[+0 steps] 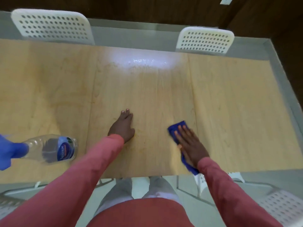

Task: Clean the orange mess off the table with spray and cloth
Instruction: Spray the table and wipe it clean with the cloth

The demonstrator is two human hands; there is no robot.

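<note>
- The wiping stage looks well under way: the right hand [191,145] lies flat on the cloth [177,128], fingers straight and close together, pressing it onto the tabletop [229,95] near the front edge, right of the middle.
- The left hand [123,126] rests on the bare tabletop near the front edge, about the middle; its fingers are straight and close together, holding nothing. It seems to be steadying the body.
- The bottle [54,149] stands set down near the front-left corner, well apart from both hands, so the spraying is probably done for now.
- A faint orange stain [144,145] shows between the two hands, a thin, patchy smear with a few darker specks. A paler yellowish tinge spreads toward the left edge; I cannot tell whether that is residue or only wood grain.
- What is left, as I judge it: carry the cloth leftward over the stain, then check the left half.
- A wet sheen [147,62] glints near the back edge, at the middle; that patch may need drying.
- The cloth is folded into a narrow strip; its long axis runs from the front edge toward the back, tilted slightly left, in line with the fingers. Its near end reaches the front edge.
- The bottle's blue spray head points toward the left edge.
</note>
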